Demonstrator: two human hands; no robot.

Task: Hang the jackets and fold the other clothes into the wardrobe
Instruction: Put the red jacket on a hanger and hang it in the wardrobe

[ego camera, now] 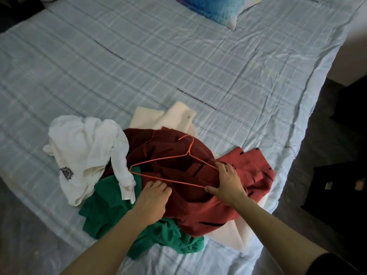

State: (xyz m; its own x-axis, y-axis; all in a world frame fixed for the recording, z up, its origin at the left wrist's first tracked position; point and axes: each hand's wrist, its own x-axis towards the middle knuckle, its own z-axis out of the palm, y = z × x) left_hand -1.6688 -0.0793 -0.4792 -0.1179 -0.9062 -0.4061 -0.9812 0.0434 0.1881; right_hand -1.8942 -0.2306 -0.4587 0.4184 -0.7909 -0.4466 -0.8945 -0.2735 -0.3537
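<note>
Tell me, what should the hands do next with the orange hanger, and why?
Probably lift the orange hanger clear of the pile. The right hand pinches its end, and it lies on top of the dark red garment. The left hand presses the clothes beside it, so the garment underneath cannot be opened for hanging yet.

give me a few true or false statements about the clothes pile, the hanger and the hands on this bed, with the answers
1. The wire hanger lies on top of the red garment. True.
2. The right hand holds the hanger at one corner. True.
3. The left hand is lifting the white garment. False: its fingers press on the red garment near the hanger's lower bar.
4. The green garment sits on top of the pile. False: it lies partly under the red and white garments.
5. A pillow lies at the far end of the bed. True.
</note>
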